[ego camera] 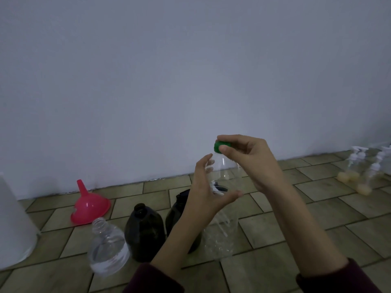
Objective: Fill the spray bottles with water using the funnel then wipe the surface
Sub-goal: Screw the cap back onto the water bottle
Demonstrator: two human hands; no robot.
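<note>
Our right hand (245,157) pinches the green cap (219,146) at the neck of a clear plastic bottle (222,218), while our left hand (208,193) curls around its upper body, thumb forward. If the cap slips from that pinch it could roll off across the tiled floor (317,208); squeezing the thin wall too hard could tip the bottle or slop out whatever it holds. How full it is, we cannot tell.

We count one pink funnel (90,205) at ten o'clock, inverted; two dark bottles (145,231), the nearer one uncapped; one open clear water bottle (108,248) at eight o'clock; several white-topped spray bottles (359,166) well apart at three o'clock, their number unclear; and one white container (12,225) at nine.
</note>
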